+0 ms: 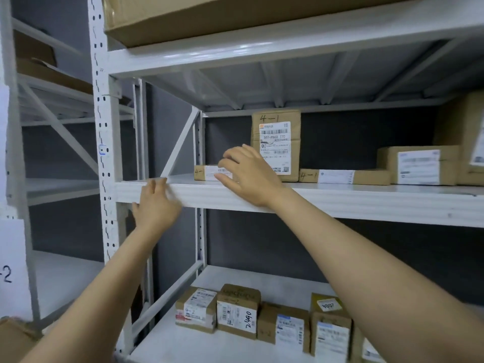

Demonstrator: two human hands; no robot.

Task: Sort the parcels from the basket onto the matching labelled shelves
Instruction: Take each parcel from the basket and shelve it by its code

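Note:
A flat brown parcel [207, 172] marked 4-1 lies at the left end of the middle white shelf [340, 203]. My right hand [248, 174] rests over its right part, fingers spread and relaxed, touching the label. Behind it stands a taller 4-1 parcel [276, 132] with a white barcode label. Another flat 4-1 parcel [345, 177] lies to the right. My left hand [154, 205] is blurred, open, against the shelf's front edge near the upright post [103, 142]. The basket is out of view.
Several small parcels marked 4-2 [237, 313] stand in a row on the lower shelf. More boxes [419, 165] sit at the right of the middle shelf. A large carton [183, 17] lies on the top shelf. A second rack stands at left.

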